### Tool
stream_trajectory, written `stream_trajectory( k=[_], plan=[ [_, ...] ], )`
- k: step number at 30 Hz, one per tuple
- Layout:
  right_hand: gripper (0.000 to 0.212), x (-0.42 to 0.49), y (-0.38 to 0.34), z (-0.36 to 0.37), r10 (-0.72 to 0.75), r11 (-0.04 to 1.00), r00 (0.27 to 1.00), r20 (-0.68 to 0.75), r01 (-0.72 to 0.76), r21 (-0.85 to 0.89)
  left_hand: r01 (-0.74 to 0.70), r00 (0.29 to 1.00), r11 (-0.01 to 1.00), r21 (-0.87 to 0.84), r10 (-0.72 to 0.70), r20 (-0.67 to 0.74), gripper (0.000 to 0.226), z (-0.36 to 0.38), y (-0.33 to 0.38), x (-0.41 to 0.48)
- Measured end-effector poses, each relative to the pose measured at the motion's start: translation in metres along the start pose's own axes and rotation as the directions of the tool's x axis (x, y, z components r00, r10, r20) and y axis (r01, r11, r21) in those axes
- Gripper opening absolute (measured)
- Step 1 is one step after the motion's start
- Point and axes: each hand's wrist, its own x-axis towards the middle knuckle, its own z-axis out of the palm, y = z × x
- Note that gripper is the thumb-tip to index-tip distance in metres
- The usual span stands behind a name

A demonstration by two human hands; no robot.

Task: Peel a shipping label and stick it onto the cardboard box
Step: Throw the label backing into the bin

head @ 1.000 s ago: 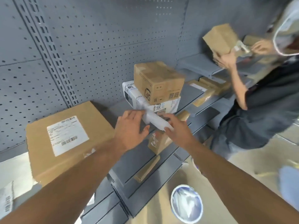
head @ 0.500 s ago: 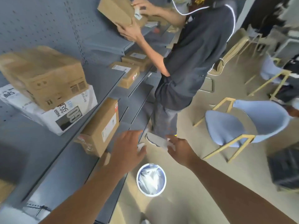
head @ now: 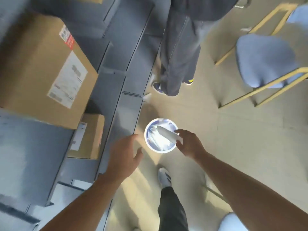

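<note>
I look straight down at the floor. My right hand (head: 188, 144) pinches a curled white strip of label backing paper (head: 167, 135) over a round white bin (head: 148, 142) full of similar white scraps. My left hand (head: 124, 155) hovers just left of the bin, fingers apart and holding nothing. A large cardboard box (head: 38, 67) with a white shipping label (head: 68, 80) on its side sits on the grey shelf (head: 30, 150) at the upper left. A smaller cardboard box (head: 90, 135) lies on a lower shelf under it.
Another person's legs (head: 180, 52) and shoes stand close by, above the bin. A blue chair (head: 265, 59) with yellow legs is at the upper right. My own foot (head: 164, 177) is below the bin. The grey shelf edges run along the left.
My view swung from the shelf down to the floor. My right hand carried the white backing paper away from the boxes and over the bin; my left hand let go of it.
</note>
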Motion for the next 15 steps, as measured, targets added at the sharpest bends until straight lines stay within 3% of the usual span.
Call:
stream_trajectory(
  k=[4, 10, 15],
  plan=[
    [0.051, 0.042, 0.037, 0.045, 0.075, 0.997, 0.994, 0.080, -0.075, -0.006, 0.108, 0.985, 0.992, 0.068, -0.116, 0.128, 0.053, 0.047, -0.029, 0.023],
    [0.057, 0.085, 0.073, 0.102, 0.225, 0.973, 0.967, 0.115, -0.230, 0.031, 0.176, 0.966, 0.982, 0.073, -0.186, 0.178, 0.050, 0.096, -0.039, 0.037],
    [0.094, 0.104, 0.088, 0.131, 0.200, 0.974, 0.890, 0.410, -0.228, 0.019, 0.236, 0.936, 0.970, 0.055, -0.242, 0.257, 0.052, 0.115, -0.052, 0.027]
  ],
)
